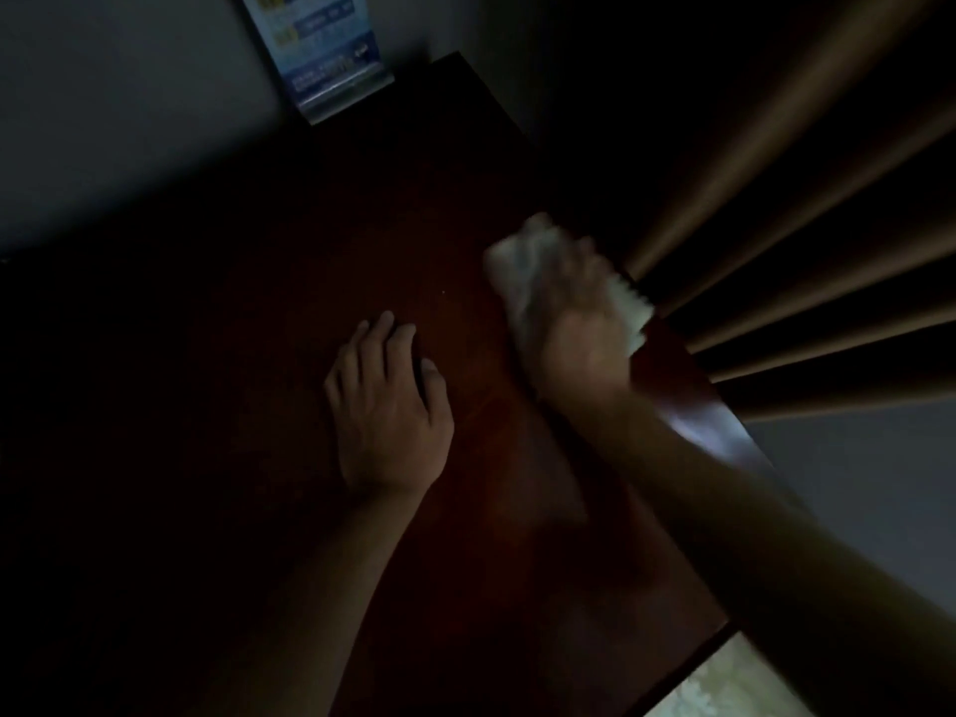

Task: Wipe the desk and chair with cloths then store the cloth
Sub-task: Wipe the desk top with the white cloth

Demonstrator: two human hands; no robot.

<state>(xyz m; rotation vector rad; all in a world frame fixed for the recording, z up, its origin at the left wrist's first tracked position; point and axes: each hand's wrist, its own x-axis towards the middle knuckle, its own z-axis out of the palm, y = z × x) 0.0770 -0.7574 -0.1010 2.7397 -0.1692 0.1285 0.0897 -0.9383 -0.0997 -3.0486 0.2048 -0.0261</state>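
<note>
A dark reddish-brown wooden desk (465, 209) fills the middle of the dim view. My right hand (574, 323) lies on a white cloth (628, 307) near the desk's right edge, fingers spread over it; hand and cloth are blurred by motion. The cloth shows beyond my fingertips and at the right side of my hand. My left hand (388, 406) rests on the desk to the left of it, palm down, fingers loosely bent, holding nothing. No chair is in view.
A blue printed sign in a clear stand (326, 54) stands at the desk's far corner against the pale wall. Brown curtain folds (776, 225) hang right beside the desk's right edge. Pale patterned floor (724, 685) shows at the bottom right.
</note>
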